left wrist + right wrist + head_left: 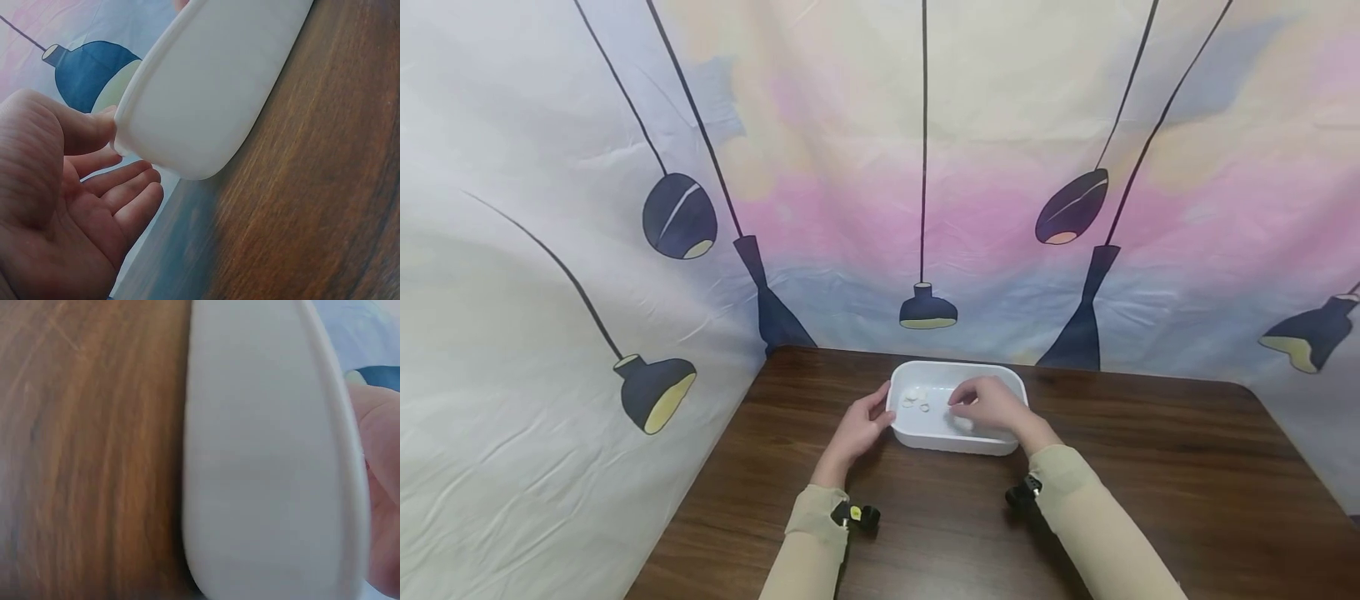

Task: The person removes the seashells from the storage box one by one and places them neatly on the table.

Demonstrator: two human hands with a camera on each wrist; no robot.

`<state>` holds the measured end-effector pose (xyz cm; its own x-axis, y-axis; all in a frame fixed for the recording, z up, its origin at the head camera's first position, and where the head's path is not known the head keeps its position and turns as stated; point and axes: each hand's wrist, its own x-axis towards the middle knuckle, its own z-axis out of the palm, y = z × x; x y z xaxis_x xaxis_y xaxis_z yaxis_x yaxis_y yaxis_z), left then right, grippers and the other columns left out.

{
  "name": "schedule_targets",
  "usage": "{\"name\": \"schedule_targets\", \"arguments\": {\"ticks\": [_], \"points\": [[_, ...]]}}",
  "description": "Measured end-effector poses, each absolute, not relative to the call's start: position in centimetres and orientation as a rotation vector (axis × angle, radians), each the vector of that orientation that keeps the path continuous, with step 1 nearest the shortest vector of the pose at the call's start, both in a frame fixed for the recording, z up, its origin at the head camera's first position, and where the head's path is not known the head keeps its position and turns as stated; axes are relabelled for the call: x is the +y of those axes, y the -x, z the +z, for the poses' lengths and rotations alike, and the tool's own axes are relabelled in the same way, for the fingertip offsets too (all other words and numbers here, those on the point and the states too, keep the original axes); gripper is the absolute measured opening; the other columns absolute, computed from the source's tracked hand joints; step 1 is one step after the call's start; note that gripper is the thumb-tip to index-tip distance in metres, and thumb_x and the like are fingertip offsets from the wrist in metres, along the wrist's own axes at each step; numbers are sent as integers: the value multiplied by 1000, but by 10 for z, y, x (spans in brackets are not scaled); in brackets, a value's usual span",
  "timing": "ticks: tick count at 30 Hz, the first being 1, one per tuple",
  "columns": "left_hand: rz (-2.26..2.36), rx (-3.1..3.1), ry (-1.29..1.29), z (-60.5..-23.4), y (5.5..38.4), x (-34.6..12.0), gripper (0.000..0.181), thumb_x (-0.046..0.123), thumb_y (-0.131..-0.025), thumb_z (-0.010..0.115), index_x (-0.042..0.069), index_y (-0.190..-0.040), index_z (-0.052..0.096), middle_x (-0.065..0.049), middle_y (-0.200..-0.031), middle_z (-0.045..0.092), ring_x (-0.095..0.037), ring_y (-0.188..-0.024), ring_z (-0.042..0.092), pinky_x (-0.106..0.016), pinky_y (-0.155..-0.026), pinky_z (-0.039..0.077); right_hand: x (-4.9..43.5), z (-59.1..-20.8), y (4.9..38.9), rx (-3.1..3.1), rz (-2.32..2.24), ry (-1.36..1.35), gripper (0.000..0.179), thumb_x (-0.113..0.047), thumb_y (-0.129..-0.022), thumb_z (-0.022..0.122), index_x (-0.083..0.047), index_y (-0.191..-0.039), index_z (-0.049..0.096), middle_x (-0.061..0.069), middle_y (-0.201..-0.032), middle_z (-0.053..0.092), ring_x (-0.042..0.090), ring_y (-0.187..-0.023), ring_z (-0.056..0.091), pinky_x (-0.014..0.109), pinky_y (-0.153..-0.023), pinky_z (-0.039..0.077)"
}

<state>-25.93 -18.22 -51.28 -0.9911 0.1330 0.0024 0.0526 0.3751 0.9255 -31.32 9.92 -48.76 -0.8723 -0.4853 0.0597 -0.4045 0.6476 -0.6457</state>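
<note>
A white rectangular tray (958, 444) with raised walls holds a few small, pale and gold-toned ring-like pieces (924, 407) toward its left end. My left hand (859, 427) pinches the tray's left rim between thumb and forefinger; in the left wrist view the other fingers (134, 190) spread loosely below the rim. Over the right half of the tray, my right hand (988, 406) reaches in with bent fingers, thumb and forefinger close together. A whitish blur (962, 424) shows just under them. I cannot tell whether the right fingertips hold anything.
The tray stands on a dark brown wooden table (940, 533), near its back edge. Behind hangs a pastel cloth (850, 208) printed with dark pendant lamps. Black wrist cameras (859, 515) are strapped over both beige sleeves.
</note>
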Motion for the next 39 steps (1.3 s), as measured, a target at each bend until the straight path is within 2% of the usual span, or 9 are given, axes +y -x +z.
{"name": "schedule_targets", "arguments": {"ticks": [7, 17, 28, 39], "points": [[1726, 2533, -168, -515, 261, -182, 60, 10, -107, 61, 6, -164, 42, -11, -169, 41, -31, -153, 43, -48, -123, 38, 131, -477, 303, 2792, -1112, 850, 5, -20, -96, 82, -16, -98, 81, -9, -94, 75, 11, -91, 68, 38, -85, 60], [1722, 2541, -163, -515, 261, -183, 60, 11, -107, 62, 8, -164, 43, -11, -168, 42, -31, -153, 43, -48, -123, 37, 172, -473, 282, 2819, -1183, 763, 7, -22, -99, 79, -17, -104, 81, -6, -102, 77, 16, -97, 72, 44, -89, 61], [1714, 2552, -164, -513, 261, -181, 60, 10, -108, 61, 7, -164, 43, -10, -169, 41, -31, -154, 42, -49, -124, 37, 196, -474, 265, 2876, -1219, 696, 5, -19, -97, 81, -16, -101, 80, -5, -95, 77, 14, -88, 70, 35, -81, 62], [1650, 2599, -146, -511, 260, -180, 59, 13, -108, 61, 8, -164, 43, -9, -168, 42, -31, -155, 40, -52, -125, 34, 216, -477, 250, 2906, -1280, 606, 6, -21, -95, 84, -19, -98, 78, -9, -91, 76, 11, -86, 72, 32, -79, 62]]}}
